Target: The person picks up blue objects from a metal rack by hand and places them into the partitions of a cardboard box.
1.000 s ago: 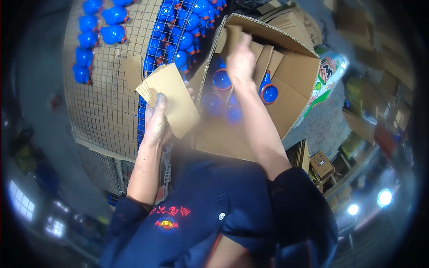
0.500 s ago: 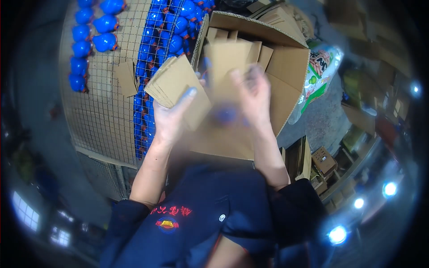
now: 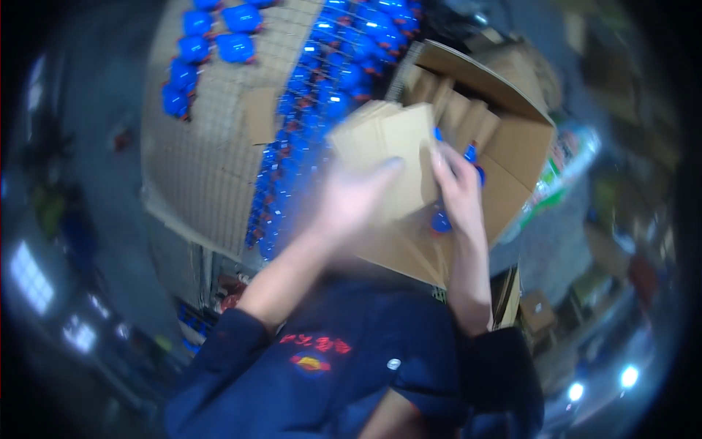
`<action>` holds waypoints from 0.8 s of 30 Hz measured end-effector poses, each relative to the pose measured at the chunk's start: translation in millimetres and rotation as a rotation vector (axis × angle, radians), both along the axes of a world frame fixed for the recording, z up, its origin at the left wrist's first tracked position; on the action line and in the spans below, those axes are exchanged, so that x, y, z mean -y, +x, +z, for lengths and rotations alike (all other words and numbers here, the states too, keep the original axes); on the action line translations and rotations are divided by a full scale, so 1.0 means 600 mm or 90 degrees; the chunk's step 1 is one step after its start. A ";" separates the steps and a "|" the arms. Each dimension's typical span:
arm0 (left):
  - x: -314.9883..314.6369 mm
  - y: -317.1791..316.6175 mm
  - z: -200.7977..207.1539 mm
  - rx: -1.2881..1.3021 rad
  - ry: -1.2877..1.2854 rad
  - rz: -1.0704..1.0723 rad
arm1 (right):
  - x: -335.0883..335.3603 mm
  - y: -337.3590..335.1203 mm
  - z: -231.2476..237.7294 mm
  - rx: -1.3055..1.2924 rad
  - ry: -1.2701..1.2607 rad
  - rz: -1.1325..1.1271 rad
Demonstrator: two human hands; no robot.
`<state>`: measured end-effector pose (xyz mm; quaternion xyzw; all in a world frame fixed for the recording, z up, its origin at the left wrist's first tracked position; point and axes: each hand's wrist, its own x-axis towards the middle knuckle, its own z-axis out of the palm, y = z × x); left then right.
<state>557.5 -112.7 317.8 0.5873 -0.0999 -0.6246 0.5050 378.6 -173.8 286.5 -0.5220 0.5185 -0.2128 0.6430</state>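
My left hand (image 3: 351,194), smeared by motion, grips a fanned stack of flat brown cardboard pieces (image 3: 358,139), its thumb across the front. At the right edge of the foremost cardboard piece (image 3: 413,154), my right hand (image 3: 459,179) has its fingers closed on that edge. Both hands are over an open cardboard box (image 3: 523,150). Inside the box stand cardboard dividers (image 3: 468,121), and a glossy blue rounded object (image 3: 441,219) shows below the held pieces. The fingers of my left hand behind the stack are hidden.
Left of the box is a wire-mesh surface (image 3: 212,161) with rows of glossy blue rounded objects (image 3: 236,48) with red ends. More of these blue objects (image 3: 292,146) are heaped along its right side. A loose cardboard piece (image 3: 259,115) lies on the mesh. A printed plastic bag (image 3: 567,161) sits right of the box.
My right hand has brought its separate cardboard piece against the stack in my left hand. The view has shifted, so the mesh and box appear farther right.
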 end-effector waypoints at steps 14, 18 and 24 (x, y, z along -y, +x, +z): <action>-0.212 0.517 -0.259 0.313 0.201 0.191 | 0.047 -0.161 -0.262 -0.727 -0.105 -0.085; -0.217 0.715 -0.381 0.331 0.413 0.170 | 0.044 -0.127 -0.190 -0.737 -0.341 -0.104; -0.165 0.831 -0.463 0.605 0.354 0.202 | 0.075 0.189 -0.013 -0.214 -0.598 -0.149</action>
